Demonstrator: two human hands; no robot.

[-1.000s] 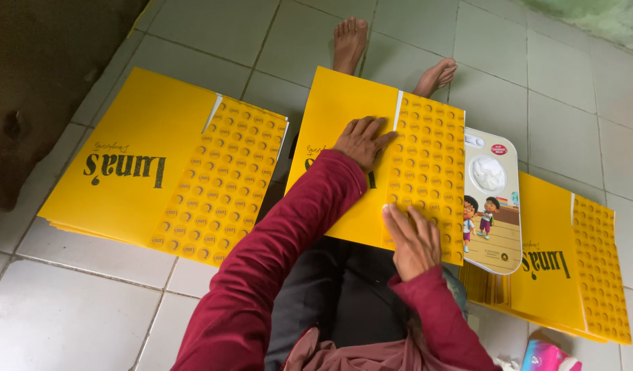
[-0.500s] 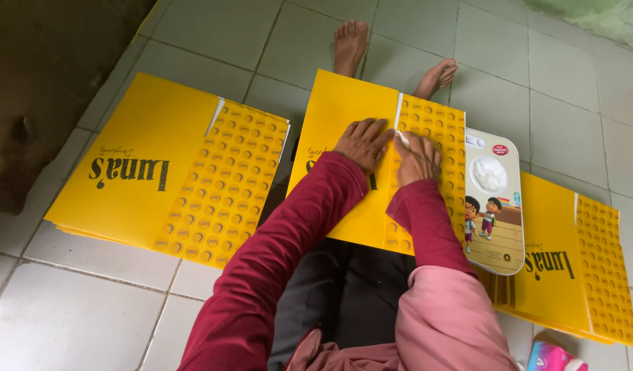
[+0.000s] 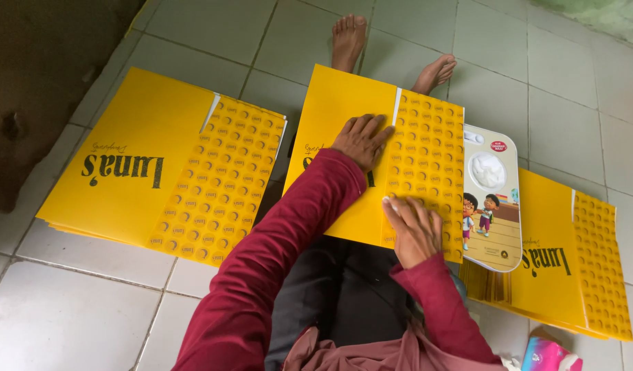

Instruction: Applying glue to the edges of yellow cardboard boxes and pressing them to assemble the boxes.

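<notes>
Left hand [image 3: 361, 139] flat and open on the yellow sheet [image 3: 344, 137] across the lap, beside its fold. Right hand [image 3: 412, 230] open, pressing the dotted flap nearer the body. Right of that sheet, touching it: illustrated tray [image 3: 491, 199] holding a white pad.

Maroon long sleeves, seemingly black trousers, barefoot

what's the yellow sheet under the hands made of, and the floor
The yellow sheet under the left hand and right hand looks like thin printed card or paperboard, matte to slightly satin: flat, sharp-edged, with a crease line. Exact stock can't be told. The floor looks like glazed ceramic tile: pale squares, grout lines, soft sheen.
</notes>
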